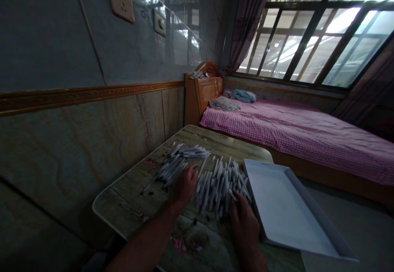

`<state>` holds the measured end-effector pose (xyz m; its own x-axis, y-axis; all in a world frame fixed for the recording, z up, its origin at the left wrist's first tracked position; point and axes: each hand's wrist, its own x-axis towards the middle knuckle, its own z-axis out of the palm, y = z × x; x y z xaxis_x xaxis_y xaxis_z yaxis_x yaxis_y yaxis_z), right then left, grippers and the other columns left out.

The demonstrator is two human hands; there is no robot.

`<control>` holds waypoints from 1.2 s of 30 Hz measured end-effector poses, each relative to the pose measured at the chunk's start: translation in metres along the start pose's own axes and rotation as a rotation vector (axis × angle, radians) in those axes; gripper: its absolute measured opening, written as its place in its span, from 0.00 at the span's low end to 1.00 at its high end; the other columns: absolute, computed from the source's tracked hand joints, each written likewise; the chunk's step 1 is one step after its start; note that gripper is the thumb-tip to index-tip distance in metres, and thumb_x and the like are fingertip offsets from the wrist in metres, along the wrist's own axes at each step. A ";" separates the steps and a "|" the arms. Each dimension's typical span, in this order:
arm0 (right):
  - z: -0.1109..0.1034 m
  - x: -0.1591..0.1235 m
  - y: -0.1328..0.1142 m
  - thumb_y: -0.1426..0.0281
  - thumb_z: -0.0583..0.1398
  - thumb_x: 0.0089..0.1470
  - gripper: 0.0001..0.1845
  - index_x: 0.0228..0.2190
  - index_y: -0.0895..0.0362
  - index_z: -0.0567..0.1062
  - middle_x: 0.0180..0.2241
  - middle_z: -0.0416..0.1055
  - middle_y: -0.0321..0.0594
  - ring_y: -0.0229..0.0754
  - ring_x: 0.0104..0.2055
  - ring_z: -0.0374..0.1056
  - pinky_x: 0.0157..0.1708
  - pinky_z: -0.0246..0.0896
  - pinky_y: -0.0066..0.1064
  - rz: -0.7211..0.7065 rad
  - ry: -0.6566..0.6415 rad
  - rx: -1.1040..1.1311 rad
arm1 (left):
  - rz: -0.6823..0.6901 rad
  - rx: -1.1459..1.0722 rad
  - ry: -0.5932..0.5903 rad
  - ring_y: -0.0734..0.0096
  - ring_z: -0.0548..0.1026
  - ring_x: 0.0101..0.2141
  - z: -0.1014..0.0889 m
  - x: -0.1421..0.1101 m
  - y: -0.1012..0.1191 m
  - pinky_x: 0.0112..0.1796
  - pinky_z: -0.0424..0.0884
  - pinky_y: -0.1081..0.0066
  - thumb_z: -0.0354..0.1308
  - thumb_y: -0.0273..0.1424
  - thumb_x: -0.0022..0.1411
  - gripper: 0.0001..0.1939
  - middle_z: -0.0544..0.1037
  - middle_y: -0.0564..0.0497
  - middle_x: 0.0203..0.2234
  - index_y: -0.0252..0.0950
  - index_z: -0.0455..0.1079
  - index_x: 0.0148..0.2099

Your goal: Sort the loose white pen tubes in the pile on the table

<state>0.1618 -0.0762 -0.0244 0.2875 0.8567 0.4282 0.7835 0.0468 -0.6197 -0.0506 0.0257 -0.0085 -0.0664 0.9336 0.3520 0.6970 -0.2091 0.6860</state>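
Observation:
A heap of thin white pen-like sticks (220,181) lies spread over a small table (129,206) with a worn printed top. A second bundle of the sticks (178,163) lies further left. My left hand (186,184) rests between the two heaps, fingers bent down onto the sticks. My right hand (244,218) lies at the near edge of the right heap, fingers curled against the sticks; what they grip, if anything, is hidden. An empty white shallow tray (308,222) sits at the table's right side.
A tiled wall (76,112) with sockets runs along the left, close to the table. Behind the table stands a bed (308,136) with a pink checked cover and a wooden headboard, under a large barred window (314,38).

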 end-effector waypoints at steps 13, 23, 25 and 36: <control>0.000 0.000 0.000 0.56 0.49 0.60 0.24 0.48 0.54 0.76 0.41 0.79 0.42 0.44 0.39 0.76 0.36 0.68 0.31 0.014 -0.047 0.028 | -0.001 0.555 -0.069 0.54 0.74 0.46 -0.027 0.000 -0.003 0.46 0.67 0.60 0.53 0.23 0.63 0.17 0.79 0.43 0.45 0.41 0.75 0.51; 0.001 0.000 0.000 0.58 0.50 0.60 0.23 0.46 0.54 0.77 0.41 0.79 0.42 0.44 0.41 0.76 0.39 0.68 0.31 -0.008 -0.064 0.037 | 0.048 0.493 -0.119 0.56 0.75 0.46 -0.021 -0.001 -0.007 0.47 0.68 0.64 0.58 0.24 0.61 0.15 0.80 0.45 0.43 0.41 0.75 0.49; 0.001 0.000 0.000 0.59 0.50 0.60 0.22 0.45 0.54 0.78 0.41 0.79 0.42 0.44 0.41 0.76 0.39 0.68 0.31 -0.010 -0.066 0.040 | 0.057 0.520 -0.129 0.56 0.75 0.45 -0.022 -0.002 -0.004 0.47 0.68 0.63 0.58 0.25 0.61 0.14 0.80 0.46 0.42 0.41 0.75 0.48; 0.000 0.001 -0.001 0.60 0.51 0.59 0.20 0.43 0.53 0.78 0.42 0.79 0.41 0.44 0.42 0.76 0.41 0.69 0.31 -0.040 -0.078 0.089 | 0.007 0.608 -0.054 0.55 0.75 0.44 -0.027 -0.001 -0.006 0.44 0.68 0.64 0.59 0.26 0.61 0.13 0.77 0.44 0.43 0.38 0.75 0.48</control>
<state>0.1613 -0.0756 -0.0236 0.2103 0.8904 0.4038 0.7406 0.1245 -0.6603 -0.0739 0.0184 0.0046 -0.0347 0.9496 0.3114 0.9811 -0.0270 0.1916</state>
